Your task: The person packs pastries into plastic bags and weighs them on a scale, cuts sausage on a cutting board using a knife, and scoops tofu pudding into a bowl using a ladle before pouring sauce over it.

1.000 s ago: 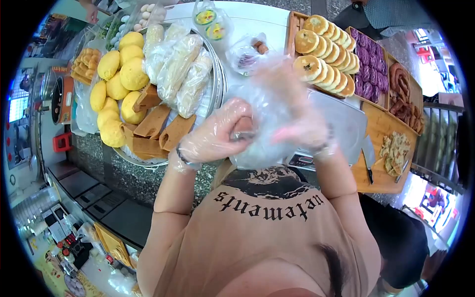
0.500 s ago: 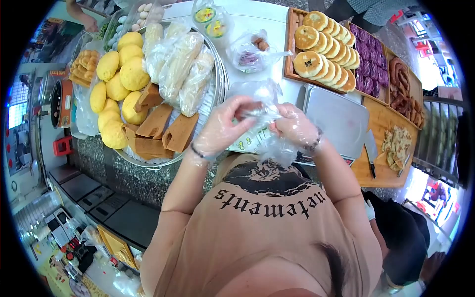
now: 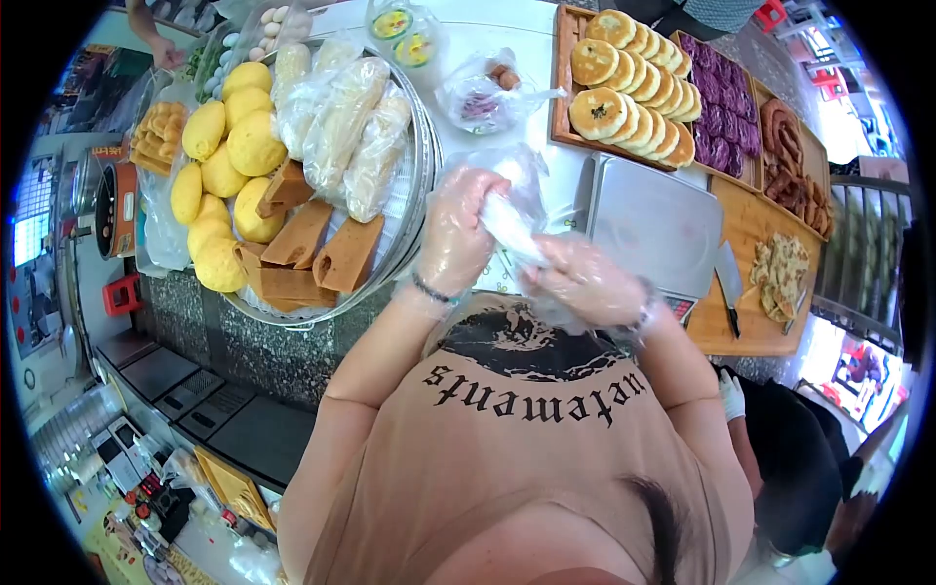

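Both my hands wear clear, loose plastic gloves. My left hand [image 3: 458,229] is closed on a clear plastic bag [image 3: 514,226], its upper part bunched in the fist. My right hand [image 3: 590,281] grips the lower part of the same bag, which is stretched in a whitish band between the two hands. Whether the bag holds anything cannot be made out. Beyond my hands on the white table lies a tied clear bag [image 3: 492,95] with purple and brown food in it. Just right of my right hand sits a flat metal scale plate [image 3: 655,226].
On the left, a round tray [image 3: 429,156] bears yellow buns [image 3: 255,136], brown cake wedges [image 3: 348,253] and bagged long rolls [image 3: 346,127]. Round flatbreads [image 3: 597,112] fill a wooden tray at right. A knife [image 3: 728,288] lies on a cutting board [image 3: 704,327]. A gloved co-worker's hand [image 3: 731,395] shows lower right.
The bag has gone from crumpled between my close fingertips to pulled out in a band. My left hand has tilted up and my right hand has moved down and slightly nearer my body.
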Action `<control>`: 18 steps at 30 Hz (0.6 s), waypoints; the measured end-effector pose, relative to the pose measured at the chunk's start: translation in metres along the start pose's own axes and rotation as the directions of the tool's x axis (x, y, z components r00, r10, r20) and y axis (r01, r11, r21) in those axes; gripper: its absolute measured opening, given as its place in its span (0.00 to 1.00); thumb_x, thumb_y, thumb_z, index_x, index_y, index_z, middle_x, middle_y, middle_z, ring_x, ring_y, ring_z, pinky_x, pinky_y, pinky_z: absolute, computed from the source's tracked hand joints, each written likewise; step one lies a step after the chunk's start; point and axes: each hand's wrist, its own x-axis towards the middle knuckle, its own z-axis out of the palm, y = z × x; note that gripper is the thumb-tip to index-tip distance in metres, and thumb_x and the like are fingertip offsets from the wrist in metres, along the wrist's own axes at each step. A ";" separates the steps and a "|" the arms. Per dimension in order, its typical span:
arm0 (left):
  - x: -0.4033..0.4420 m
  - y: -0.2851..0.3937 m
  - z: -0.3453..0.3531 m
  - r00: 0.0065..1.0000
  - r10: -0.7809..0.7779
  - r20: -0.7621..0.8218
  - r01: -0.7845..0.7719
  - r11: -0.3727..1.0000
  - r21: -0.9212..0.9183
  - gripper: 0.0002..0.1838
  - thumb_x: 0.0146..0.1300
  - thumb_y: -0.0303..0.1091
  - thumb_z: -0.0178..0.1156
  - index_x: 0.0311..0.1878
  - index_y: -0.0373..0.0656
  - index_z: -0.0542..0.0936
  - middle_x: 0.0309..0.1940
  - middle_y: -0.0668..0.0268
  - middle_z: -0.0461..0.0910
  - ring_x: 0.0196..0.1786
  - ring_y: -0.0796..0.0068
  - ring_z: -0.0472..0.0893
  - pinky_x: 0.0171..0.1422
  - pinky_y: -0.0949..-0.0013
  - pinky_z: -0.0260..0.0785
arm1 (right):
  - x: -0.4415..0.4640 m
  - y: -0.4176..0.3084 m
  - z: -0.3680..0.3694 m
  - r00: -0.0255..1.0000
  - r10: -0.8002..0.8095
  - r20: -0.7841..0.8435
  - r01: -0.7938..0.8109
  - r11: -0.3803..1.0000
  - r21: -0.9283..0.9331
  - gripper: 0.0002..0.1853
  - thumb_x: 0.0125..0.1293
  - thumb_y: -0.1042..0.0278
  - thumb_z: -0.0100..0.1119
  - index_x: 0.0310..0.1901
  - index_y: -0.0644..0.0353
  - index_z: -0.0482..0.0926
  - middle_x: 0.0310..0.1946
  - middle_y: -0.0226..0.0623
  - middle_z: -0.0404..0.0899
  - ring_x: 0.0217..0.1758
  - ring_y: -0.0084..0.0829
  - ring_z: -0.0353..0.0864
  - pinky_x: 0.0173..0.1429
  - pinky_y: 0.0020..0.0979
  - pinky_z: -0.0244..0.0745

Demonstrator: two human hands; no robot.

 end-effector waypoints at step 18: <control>0.021 0.025 -0.015 0.926 -0.164 0.341 0.237 0.954 -0.185 0.11 0.58 0.23 0.61 0.45 0.39 0.77 0.37 0.67 0.80 0.41 0.79 0.80 0.44 0.72 0.73 | -0.011 0.003 0.025 0.993 0.101 0.065 -0.120 0.846 0.519 0.08 0.69 0.65 0.55 0.46 0.55 0.75 0.32 0.23 0.74 0.32 0.17 0.71 0.38 0.26 0.74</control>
